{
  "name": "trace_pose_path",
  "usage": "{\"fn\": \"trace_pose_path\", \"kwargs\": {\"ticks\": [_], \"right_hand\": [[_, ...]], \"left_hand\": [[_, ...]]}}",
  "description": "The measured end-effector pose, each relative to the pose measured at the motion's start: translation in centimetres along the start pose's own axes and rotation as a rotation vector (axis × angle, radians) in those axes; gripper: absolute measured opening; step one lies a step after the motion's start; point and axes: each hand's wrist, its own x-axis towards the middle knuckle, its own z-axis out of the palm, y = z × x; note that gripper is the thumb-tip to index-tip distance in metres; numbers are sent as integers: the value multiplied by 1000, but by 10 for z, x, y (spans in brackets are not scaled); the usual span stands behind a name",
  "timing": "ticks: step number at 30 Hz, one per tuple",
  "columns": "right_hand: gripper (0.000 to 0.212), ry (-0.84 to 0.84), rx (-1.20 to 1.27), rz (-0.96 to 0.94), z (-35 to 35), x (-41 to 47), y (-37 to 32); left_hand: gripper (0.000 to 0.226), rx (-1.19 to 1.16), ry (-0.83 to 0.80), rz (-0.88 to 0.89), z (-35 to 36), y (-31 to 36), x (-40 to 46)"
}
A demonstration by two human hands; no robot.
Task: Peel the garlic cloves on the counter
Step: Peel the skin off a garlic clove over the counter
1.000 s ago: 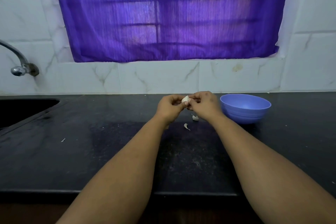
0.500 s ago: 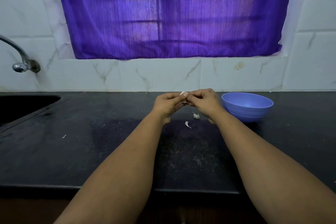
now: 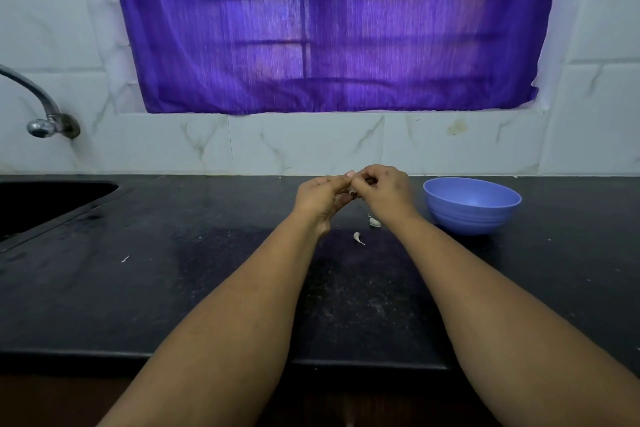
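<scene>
Head view: left hand (image 3: 320, 194) and right hand (image 3: 382, 185) meet, each grip pinching one garlic clove (image 3: 352, 190) between them.

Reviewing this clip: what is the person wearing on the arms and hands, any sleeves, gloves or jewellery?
Nothing worn shows. Both forearms are bare up to the frame's lower edge, with no sleeves in view. The left hand and right hand are bare too: no gloves, rings, watch or bracelets visible.

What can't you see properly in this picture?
- Garlic clove: head view, almost hidden between the left hand and right hand.
- Blue bowl: its inside bottom is hidden by its near wall.
- Two white bits on the counter: too small to tell clove from peel.
- Tap: cut off by the left edge.
</scene>
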Motion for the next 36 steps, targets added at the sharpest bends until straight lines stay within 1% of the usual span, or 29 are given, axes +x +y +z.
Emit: {"fn": "trace_pose_path", "kwargs": {"ticks": [6,9,11,14,17,21,25,29,32,36], "right_hand": [[28,-19,-69,-44,10,2,3],[28,-44,-74,-27,11,4,5],[24,-87,13,25,10,6,12],[18,-165,266,166,4,5,21],[11,-164,432,237,-3,3,24],[16,-203,634,318,-4,1,23],[9,-215,694,339,-6,2,22],[12,-210,695,369,-9,3,19],[15,-225,713,386,-10,2,17],[13,-204,767,406,-15,0,11]], "left_hand": [[14,53,16,21,-3,0,1],[12,79,24,28,-5,-1,2],[12,86,26,25,-6,-2,3],[14,110,18,10,-5,-6,5],[16,123,-5,-5,0,-9,3],[17,130,4,-11,1,-8,4],[18,139,-7,-14,0,-7,4],[14,160,-54,8,-1,-6,3],[11,146,-92,-18,-5,-3,2],[7,113,-130,-43,-5,2,-2]]}}
